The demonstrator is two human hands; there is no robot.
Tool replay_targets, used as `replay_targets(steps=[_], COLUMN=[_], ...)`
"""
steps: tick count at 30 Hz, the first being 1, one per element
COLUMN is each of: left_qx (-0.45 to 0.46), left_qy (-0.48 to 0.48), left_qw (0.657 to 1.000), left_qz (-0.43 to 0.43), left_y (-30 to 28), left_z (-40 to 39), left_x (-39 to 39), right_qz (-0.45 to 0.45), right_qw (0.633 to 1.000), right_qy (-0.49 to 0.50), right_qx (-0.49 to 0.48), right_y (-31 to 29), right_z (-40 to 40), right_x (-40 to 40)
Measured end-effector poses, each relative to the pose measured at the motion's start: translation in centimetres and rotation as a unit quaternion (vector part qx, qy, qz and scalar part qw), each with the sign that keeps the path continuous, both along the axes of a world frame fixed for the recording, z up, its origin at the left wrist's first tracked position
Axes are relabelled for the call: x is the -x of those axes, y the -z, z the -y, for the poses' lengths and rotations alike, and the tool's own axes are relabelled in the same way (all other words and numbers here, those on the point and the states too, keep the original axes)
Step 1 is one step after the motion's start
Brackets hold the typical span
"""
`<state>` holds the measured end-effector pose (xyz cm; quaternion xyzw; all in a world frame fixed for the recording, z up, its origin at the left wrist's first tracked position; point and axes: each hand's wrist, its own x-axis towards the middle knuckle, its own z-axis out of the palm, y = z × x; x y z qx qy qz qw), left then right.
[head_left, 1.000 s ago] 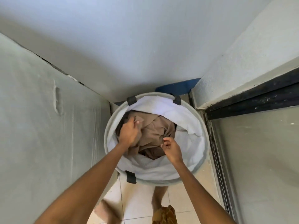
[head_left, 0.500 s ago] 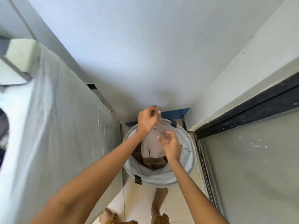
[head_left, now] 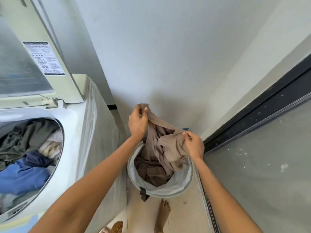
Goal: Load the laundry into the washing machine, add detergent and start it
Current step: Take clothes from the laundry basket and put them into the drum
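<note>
A beige garment (head_left: 165, 145) hangs stretched between my two hands above a round white laundry basket (head_left: 181, 185) on the floor. My left hand (head_left: 137, 122) grips its upper corner, raised higher. My right hand (head_left: 193, 143) pinches another edge, lower and to the right. More brown cloth (head_left: 151, 172) lies inside the basket. At the left stands a top-loading washing machine (head_left: 79, 132) with its lid (head_left: 33, 52) raised. Its drum holds several clothes (head_left: 28, 157), blue, olive and cream.
A white wall rises behind the basket. A dark sliding-door frame (head_left: 252, 121) and a grey pane close off the right side. The basket sits in a narrow tiled strip between machine and door. My bare foot (head_left: 162, 216) stands just in front of the basket.
Both hands have lifted the beige garment up out of the basket and spread it apart. The view has swung left, bringing the open washing machine and its drum into sight.
</note>
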<state>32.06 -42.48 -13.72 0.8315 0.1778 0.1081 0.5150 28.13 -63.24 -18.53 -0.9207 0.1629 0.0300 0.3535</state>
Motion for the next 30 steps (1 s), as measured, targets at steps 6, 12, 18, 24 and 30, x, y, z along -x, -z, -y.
replay_targets(steps=[6, 12, 18, 24, 30], left_qx=[0.165, 0.083, -0.033, -0.003, 0.012], left_qy=[-0.084, 0.048, 0.148, 0.139, 0.194], left_qw=[0.982, 0.994, 0.986, 0.97, 0.933], left_qz=[-0.044, -0.046, 0.064, 0.199, 0.302], left_y=[1.4, -5.2, -17.7, -31.1, -42.7], left_z=[-2.1, -3.0, -1.7, -1.3, -0.8], left_x=[1.7, 0.4, -2.5, -1.4, 0.6], right_qz=[0.007, 0.074, 0.279, 0.249, 0.295], right_qw=[0.978, 0.976, 0.955, 0.95, 0.933], right_qy=[-0.182, -0.164, -0.084, -0.172, -0.149], right_qx=[0.097, 0.125, -0.058, -0.081, -0.145], right_y=[-6.1, -13.6, -27.7, -40.2, -41.0], right_z=[2.2, 2.8, 1.6, -1.5, -4.9], right_x=[-1.4, -2.5, -5.6, -5.1, -1.1])
